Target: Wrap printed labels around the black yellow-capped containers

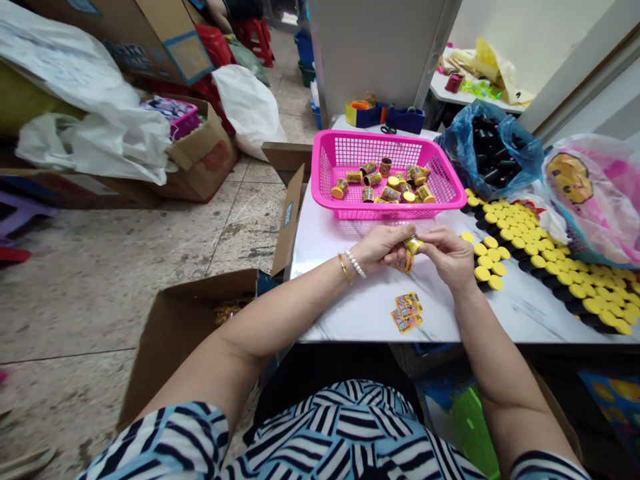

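My left hand (381, 245) and my right hand (449, 253) meet over the white table (350, 293), both pinching one small black tub with a yellow lid (413, 245). A colourful label strip (405, 263) hangs from it under my fingers. A few loose labels (407, 312) lie on the table just in front of my hands. Behind my hands stands a pink basket (385, 205) holding several labelled tubs (390, 183). To the right, several yellow-lidded black tubs (540, 250) stand in rows.
A blue bag of black tubs (493, 155) and a pink printed bag (597, 193) sit at the back right. An open cardboard box (195, 327) stands on the floor at the left, with more boxes and white bags (105, 127) beyond it.
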{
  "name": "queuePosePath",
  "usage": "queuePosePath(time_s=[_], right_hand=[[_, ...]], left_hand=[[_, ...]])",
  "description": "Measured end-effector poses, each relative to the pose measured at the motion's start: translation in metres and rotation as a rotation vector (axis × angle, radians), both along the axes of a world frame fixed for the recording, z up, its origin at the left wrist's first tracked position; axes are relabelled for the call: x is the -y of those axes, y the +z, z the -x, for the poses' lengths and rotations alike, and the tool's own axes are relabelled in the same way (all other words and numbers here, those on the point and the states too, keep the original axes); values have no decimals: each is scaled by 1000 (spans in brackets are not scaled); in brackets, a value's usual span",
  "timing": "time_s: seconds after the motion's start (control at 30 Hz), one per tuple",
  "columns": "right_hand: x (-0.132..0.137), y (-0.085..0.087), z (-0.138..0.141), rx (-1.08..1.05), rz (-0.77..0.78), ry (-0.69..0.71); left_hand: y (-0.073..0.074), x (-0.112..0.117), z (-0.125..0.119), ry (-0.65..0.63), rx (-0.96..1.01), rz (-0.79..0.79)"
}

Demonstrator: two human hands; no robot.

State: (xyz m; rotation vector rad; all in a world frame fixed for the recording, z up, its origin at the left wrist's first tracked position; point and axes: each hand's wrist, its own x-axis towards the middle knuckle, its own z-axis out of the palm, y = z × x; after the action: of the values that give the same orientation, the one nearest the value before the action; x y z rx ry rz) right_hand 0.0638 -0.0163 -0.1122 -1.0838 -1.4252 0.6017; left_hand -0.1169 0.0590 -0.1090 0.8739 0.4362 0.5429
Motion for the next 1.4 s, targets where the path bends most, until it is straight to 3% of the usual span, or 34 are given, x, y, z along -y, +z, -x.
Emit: queuePosePath(time_s=[0.13, 0.3, 0.43, 0.57, 0.73, 0.83, 0.9, 1.03, 1.1, 1.17, 1.27, 1.4], right_hand=[[2, 0, 0, -13, -62, -60], [5, 1, 2, 78, -48, -38], [2, -2, 1, 20, -42, -31], [-1, -6, -2, 9, 38, 65], [-3, -9, 5, -15, -34, -18], [-1, -2, 7, 70, -15, 5], [0, 6, 0, 221, -45, -58], [4, 18, -36, 707, -74, -599], [4, 15, -55, 955, 56, -783], [3, 8, -65, 1152, 202, -781], [1, 1, -65, 1261, 296, -689], [0, 6, -49, 1194, 266, -647]], left_hand=[[0, 3, 0, -38, 43, 27], [-1, 3, 0, -66, 30, 30], [-2, 1, 1, -108, 35, 70], [-2, -1, 0, -66, -58, 48], [-2, 0, -3, -46, -48, 77], [6, 6, 2, -54, -105, -76], [15, 3, 9, 85, -180, -329], [34, -29, 28, 818, -447, -945], [36, -46, 36, 962, -589, -1153], [30, -50, 38, 1029, -626, -1273], [16, -29, 31, 914, -607, -1411], [-7, 4, 11, 371, -702, -1515]])
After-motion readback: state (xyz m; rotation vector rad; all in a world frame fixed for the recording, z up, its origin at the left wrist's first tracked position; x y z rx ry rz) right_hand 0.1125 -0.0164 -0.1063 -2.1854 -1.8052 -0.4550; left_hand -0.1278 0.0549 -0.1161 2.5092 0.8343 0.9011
